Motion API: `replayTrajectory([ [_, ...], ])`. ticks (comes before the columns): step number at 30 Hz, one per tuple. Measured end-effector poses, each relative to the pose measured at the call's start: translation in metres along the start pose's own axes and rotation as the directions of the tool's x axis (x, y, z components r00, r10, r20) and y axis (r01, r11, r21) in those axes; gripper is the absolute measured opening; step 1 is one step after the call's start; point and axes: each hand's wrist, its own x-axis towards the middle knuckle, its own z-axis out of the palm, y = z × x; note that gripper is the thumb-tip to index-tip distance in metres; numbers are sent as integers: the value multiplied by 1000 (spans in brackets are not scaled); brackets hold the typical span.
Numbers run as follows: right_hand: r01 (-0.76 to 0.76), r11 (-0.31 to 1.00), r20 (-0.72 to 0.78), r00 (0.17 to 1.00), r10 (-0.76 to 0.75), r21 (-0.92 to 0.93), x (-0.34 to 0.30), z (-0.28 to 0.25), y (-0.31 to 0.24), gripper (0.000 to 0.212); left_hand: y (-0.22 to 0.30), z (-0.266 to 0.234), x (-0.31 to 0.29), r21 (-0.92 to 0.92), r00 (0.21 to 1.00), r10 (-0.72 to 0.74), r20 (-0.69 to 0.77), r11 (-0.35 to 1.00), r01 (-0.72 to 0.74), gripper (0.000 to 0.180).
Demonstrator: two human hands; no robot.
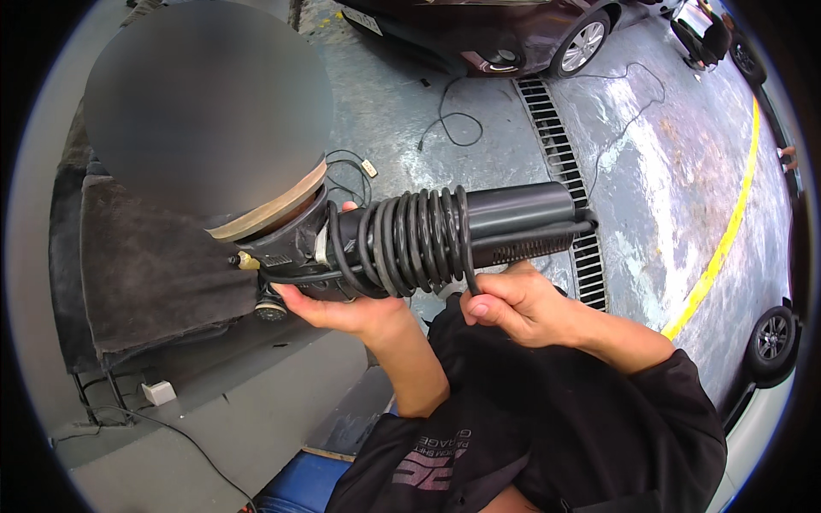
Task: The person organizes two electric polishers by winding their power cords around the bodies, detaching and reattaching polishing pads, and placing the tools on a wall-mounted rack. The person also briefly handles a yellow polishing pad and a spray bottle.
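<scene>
A black power polisher (520,209) lies sideways in front of me, its round pad's tan rim (275,208) at the left end. The pad's face is blurred out. Several turns of black power cord (419,239) wrap around the polisher's body. My left hand (355,315) supports the head end from beneath, with one fingertip showing on the far side. Between the thumb and fingers of my right hand (523,309), the cord is pinched below the coil. A dark grey cloth (162,265) hangs at the left, next to the pad.
A dark maroon car (513,34) stands across the glossy grey floor. A drain grate (560,154) runs toward it. Loose cords (462,128) lie on the floor. A yellow line (718,265) curves at the right, with a car wheel (774,340) beyond it. A person (705,43) is far right.
</scene>
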Motion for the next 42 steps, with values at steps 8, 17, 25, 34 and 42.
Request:
replayTrajectory([
  [8,27,897,-263,960,100,441,12,9,57,64,24,4,-4,-12,993,-116,-35,993,116,66],
  [17,194,806,-253,966,-57,559,41,0,37,84,76,16,-10,82,904,70,422,990,-115,70],
  [25,191,887,-229,968,-100,421,43,11,43,62,44,69,-12,-332,927,105,361,943,22,94],
  [34,-180,969,-143,968,205,167,79,-45,173,19,40,37,-10,-287,943,-66,325,944,165,85],
  [42,-225,647,-372,923,-99,-729,129,-157,-22,29,7,-1,11,-174,891,-214,401,937,303,83],
])
